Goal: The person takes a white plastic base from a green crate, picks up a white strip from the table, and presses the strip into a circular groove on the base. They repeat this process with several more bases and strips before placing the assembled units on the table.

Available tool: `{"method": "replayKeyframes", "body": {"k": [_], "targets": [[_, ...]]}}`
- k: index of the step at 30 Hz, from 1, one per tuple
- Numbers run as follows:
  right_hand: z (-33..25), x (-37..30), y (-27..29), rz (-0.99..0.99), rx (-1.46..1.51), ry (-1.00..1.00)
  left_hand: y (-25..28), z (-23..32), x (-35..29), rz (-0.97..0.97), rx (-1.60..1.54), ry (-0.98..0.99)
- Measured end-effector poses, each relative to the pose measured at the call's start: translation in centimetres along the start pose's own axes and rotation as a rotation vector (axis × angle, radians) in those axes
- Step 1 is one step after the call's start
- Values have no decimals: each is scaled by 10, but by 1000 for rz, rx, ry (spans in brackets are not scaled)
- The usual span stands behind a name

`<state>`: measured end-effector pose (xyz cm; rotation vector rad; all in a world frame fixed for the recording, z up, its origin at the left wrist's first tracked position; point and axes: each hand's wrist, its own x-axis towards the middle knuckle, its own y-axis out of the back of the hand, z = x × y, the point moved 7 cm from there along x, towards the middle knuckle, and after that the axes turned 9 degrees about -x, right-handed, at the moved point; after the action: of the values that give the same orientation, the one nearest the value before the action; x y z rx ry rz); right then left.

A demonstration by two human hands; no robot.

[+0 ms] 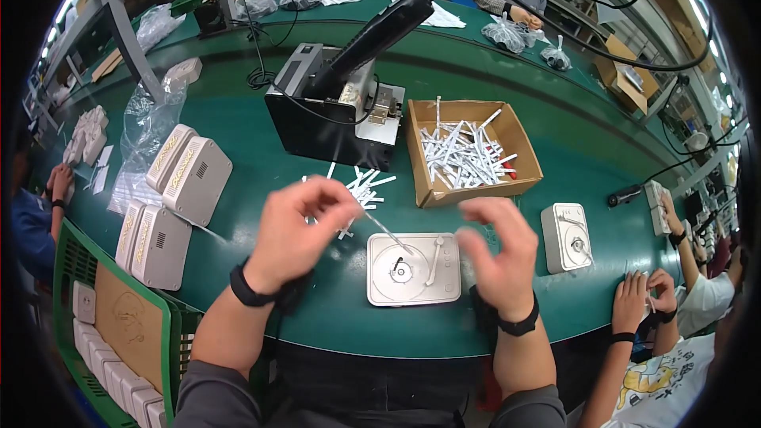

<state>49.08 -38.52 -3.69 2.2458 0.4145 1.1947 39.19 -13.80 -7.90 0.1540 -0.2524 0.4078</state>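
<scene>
A small off-white turntable-shaped device [376,289], with a round platter and a tonearm on its face, lies on the green bench in front of me. My left hand [297,230] is up at its left and pinches a thin pale strip [384,228] between thumb and forefinger. The strip slants down to the right, its far end over the platter; whether it touches cannot be made out. My right hand [503,257] hovers by the device's right edge, fingers apart, holding nothing. Loose white strips [366,190] lie scattered on the bench behind my left hand.
A cardboard box [523,160] of white strips stands behind the device, beside a black machine [317,131] with a corded handle. Pale devices [198,178] stand at left, another device [559,247] at right. A green crate [162,325] is lower left. Co-workers sit around.
</scene>
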Motion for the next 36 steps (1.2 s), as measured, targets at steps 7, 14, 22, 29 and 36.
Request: {"method": "replayKeyframes", "body": {"k": [7, 14, 22, 29, 36], "targets": [[-26, -23, -35, -334, 85, 155, -48, 12, -27, -232, -30, 13], [31, -18, -17, -152, 117, -382, -74, 16, -37, -307, 459, -330], [41, -35, -42, -248, 160, -387, -34, 12, -23, -582, 584, -255], [34, -30, -41, -222, 83, -249, -23, 14, -11, -517, 592, -141], [5, -27, -40, -199, 90, 80, -26, 16, -22, -439, 579, -249]]}}
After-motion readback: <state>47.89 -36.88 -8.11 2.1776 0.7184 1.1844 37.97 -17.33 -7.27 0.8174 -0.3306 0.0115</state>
